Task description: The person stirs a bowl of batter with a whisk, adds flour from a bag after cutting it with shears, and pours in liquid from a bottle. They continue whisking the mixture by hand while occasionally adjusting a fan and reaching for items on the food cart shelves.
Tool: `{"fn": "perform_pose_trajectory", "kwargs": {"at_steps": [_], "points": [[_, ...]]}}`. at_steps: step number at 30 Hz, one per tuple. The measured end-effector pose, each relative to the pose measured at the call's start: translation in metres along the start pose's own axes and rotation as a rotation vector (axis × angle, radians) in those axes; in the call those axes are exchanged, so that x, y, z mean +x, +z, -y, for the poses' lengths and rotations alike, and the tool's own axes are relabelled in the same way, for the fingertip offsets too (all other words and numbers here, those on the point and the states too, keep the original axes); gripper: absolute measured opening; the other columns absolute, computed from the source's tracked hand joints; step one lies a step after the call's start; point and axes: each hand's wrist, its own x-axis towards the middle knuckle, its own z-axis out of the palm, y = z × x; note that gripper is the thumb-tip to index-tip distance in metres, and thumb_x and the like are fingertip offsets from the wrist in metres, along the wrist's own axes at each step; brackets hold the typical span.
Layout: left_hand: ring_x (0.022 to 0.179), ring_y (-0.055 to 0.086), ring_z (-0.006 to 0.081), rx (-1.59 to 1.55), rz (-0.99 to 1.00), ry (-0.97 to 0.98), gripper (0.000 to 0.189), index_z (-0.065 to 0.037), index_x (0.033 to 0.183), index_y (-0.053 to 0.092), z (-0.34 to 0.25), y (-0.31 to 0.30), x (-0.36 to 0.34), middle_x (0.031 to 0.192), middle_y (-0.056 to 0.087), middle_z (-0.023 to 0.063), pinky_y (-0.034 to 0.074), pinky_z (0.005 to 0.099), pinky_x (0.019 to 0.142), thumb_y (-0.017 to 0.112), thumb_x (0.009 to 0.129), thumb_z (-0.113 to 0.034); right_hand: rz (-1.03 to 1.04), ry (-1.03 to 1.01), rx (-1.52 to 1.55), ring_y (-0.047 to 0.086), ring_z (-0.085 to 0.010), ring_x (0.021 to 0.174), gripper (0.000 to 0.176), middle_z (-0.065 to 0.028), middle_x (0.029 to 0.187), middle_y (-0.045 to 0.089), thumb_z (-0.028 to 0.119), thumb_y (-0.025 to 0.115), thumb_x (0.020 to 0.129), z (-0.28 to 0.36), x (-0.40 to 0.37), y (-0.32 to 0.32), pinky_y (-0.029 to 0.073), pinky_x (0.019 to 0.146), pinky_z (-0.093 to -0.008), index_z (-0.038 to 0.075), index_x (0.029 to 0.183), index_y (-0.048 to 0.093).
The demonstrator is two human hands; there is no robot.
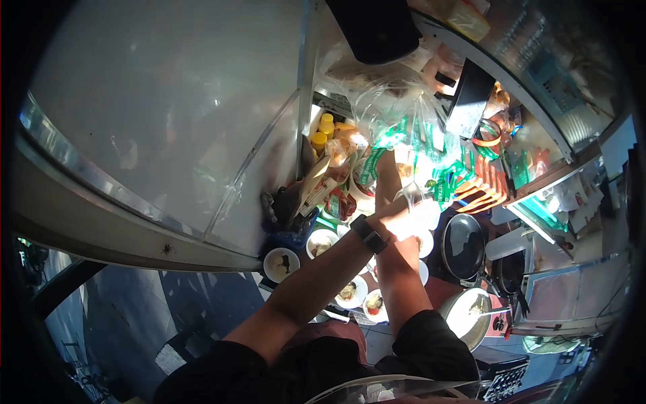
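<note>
My left hand (412, 218), with a black watch (369, 233) on the wrist, is washed out by sunlight and seems closed on the edge of a clear plastic bag (397, 101). The bag holds green sachets (431, 151). My right arm crosses under the left. My right hand (387, 161) reaches up among the sachets, and its fingers are hidden. Below both arms stand small white bowls (281, 264) holding bits of food.
A black frying pan (463, 246) and a metal pot (468, 315) with pale contents sit at the right. Yellow-capped bottles (324, 133) and an orange rack (481, 187) flank the bag. A large glass panel (168, 114) fills the left. A dark object (377, 27) hangs above.
</note>
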Motion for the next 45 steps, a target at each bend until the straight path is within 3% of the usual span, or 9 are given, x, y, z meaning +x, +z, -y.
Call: {"fn": "perform_pose_trajectory", "kwargs": {"at_steps": [2, 4, 5, 12, 14, 24, 36, 41, 45], "points": [[0.074, 0.059, 0.0128, 0.139, 0.024, 0.143, 0.010, -0.006, 0.105, 0.061, -0.006, 0.004, 0.016, 0.085, 0.059, 0.0038, 0.049, 0.0280, 0.061, 0.059, 0.099, -0.014, -0.026, 0.026, -0.079, 0.061, -0.0328, 0.118, 0.042, -0.0187, 0.130, 0.061, 0.024, 0.055, 0.098, 0.009, 0.019, -0.002, 0.049, 0.104, -0.0442, 0.002, 0.135, 0.054], [0.123, 0.058, 0.0268, -0.256, 0.121, -0.646, 0.044, 0.001, 0.136, 0.053, -0.023, -0.007, 0.011, 0.130, 0.061, 0.0156, 0.046, 0.0377, 0.105, 0.062, 0.096, -0.013, -0.054, 0.051, -0.160, 0.060, -0.0327, 0.118, 0.042, -0.0186, 0.130, 0.061, 0.024, 0.056, 0.098, 0.017, 0.029, -0.017, 0.049, 0.105, -0.0441, 0.002, 0.135, 0.054], [0.122, 0.058, 0.0235, 0.211, 0.328, -0.169, 0.042, 0.002, 0.134, 0.054, 0.001, -0.019, 0.009, 0.128, 0.062, 0.0142, 0.047, 0.0359, 0.103, 0.064, 0.095, -0.011, -0.069, 0.063, -0.202, 0.060, -0.0327, 0.118, 0.042, -0.0185, 0.130, 0.061, 0.024, 0.056, 0.098, 0.019, 0.030, -0.030, 0.049, 0.105, -0.0440, 0.002, 0.135, 0.054], [0.110, 0.063, 0.0149, 0.122, 0.504, -0.169, 0.038, 0.000, 0.131, 0.057, 0.024, -0.014, -0.012, 0.126, 0.065, 0.0123, 0.048, 0.0279, 0.098, 0.058, 0.094, -0.009, -0.163, 0.175, -0.466, 0.060, -0.0324, 0.119, 0.043, -0.0182, 0.131, 0.060, 0.023, 0.057, 0.098, 0.064, 0.011, -0.026, 0.049, 0.105, -0.0436, 0.003, 0.135, 0.054], [0.125, 0.058, 0.0268, -1.135, 0.199, -1.046, 0.040, 0.006, 0.135, 0.055, -0.011, -0.002, -0.009, 0.134, 0.062, 0.0176, 0.046, 0.0386, 0.107, 0.048, 0.106, -0.020, -0.181, 0.209, -0.536, 0.060, -0.0324, 0.119, 0.043, -0.0181, 0.131, 0.060, 0.023, 0.057, 0.097, 0.077, -0.007, -0.019, 0.049, 0.105, -0.0434, 0.003, 0.135, 0.054], [0.127, 0.059, 0.0402, -0.961, 0.367, -1.049, 0.071, 0.013, 0.140, 0.046, -0.120, -0.001, -0.079, 0.135, 0.058, 0.0320, 0.046, 0.0496, 0.109, 0.061, 0.096, -0.041, -0.020, 0.439, -0.129, 0.053, -0.0306, 0.134, 0.041, -0.0152, 0.142, 0.058, 0.005, 0.063, 0.097, 0.309, -0.139, -0.057, 0.044, 0.111, -0.0419, 0.007, 0.137, 0.060], [0.117, 0.065, 0.0381, -0.596, 0.362, -0.933, 0.065, 0.013, 0.131, 0.051, -0.150, 0.113, -0.093, 0.124, 0.065, 0.0273, 0.052, 0.0467, 0.103, 0.057, 0.096, -0.041, -1.219, 1.010, -0.706, 0.070, -0.0235, 0.100, 0.040, -0.0153, 0.111, 0.072, 0.023, 0.069, 0.095, 0.246, -0.435, -0.190, 0.055, 0.083, -0.0339, -0.002, 0.126, 0.062], [0.115, 0.067, 0.0306, -0.339, 0.359, -0.923, 0.051, 0.003, 0.136, 0.050, -0.115, 0.224, -0.093, 0.119, 0.065, 0.0215, 0.053, 0.0417, 0.099, 0.051, 0.103, -0.035, -1.060, 0.955, -0.467, 0.065, -0.0163, 0.076, 0.037, -0.0068, 0.076, 0.066, 0.025, 0.078, 0.086, 0.224, -0.423, -0.214, 0.051, 0.072, -0.0313, 0.002, 0.112, 0.065], [0.108, 0.068, 0.0259, 0.271, 0.212, -0.979, 0.036, -0.002, 0.131, 0.054, -0.054, 0.296, -0.095, 0.114, 0.065, 0.0158, 0.055, 0.0387, 0.089, 0.051, 0.104, -0.026, -0.945, 0.391, 0.763, 0.057, -0.0112, 0.073, 0.011, -0.0024, 0.087, 0.062, 0.010, 0.067, 0.093, 0.230, -0.388, -0.186, 0.046, 0.068, -0.0271, 0.005, 0.099, 0.059]]}}
